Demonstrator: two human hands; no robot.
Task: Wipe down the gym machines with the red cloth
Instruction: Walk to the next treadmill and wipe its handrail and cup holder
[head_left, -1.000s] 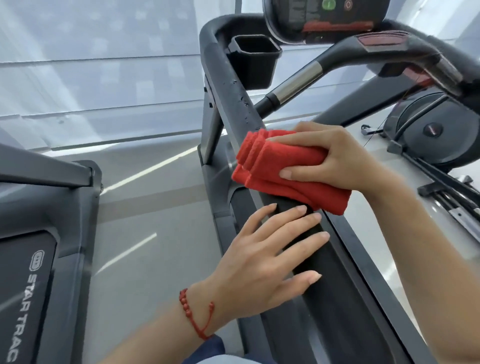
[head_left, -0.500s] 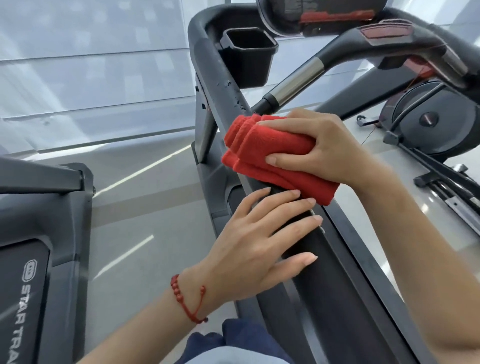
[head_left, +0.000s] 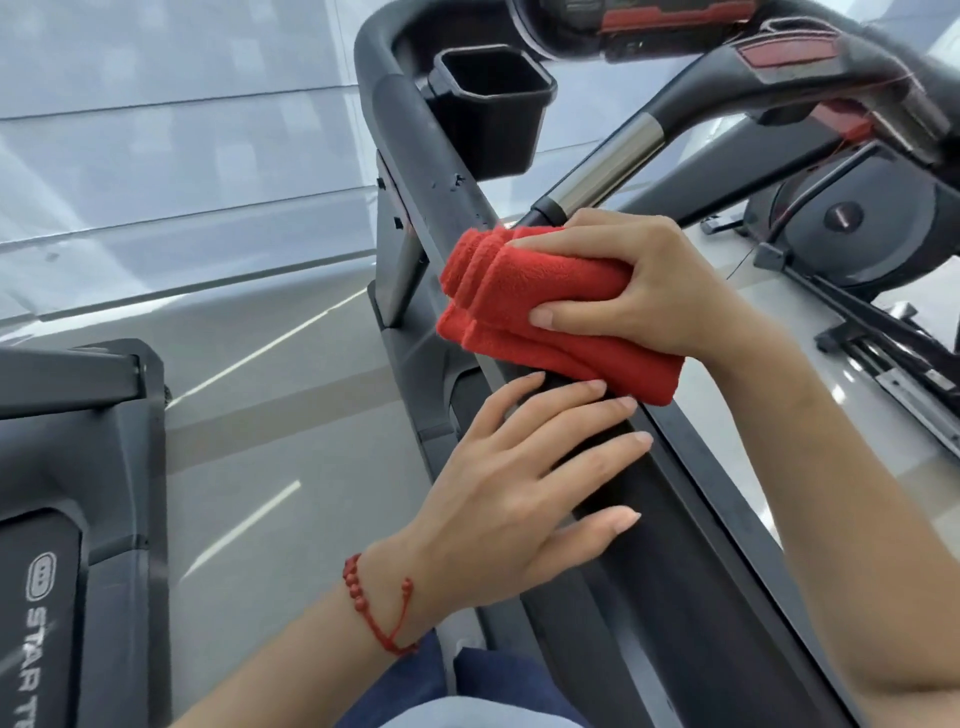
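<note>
Head view, red cloth (head_left: 545, 306) higher up rail (head_left: 415, 156)

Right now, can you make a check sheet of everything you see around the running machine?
Surface: dark side rail of the treadmill, some specks higher up.
Job's things: folded red cloth pressed on the rail.
Clutter: black cup holder, looks empty.
Grippers: right hand grips the cloth; left hand lies flat on the rail, red bracelet on its wrist.
Cables: nothing seen for certain.
Surroundings: second machine left, another machine right.
</note>
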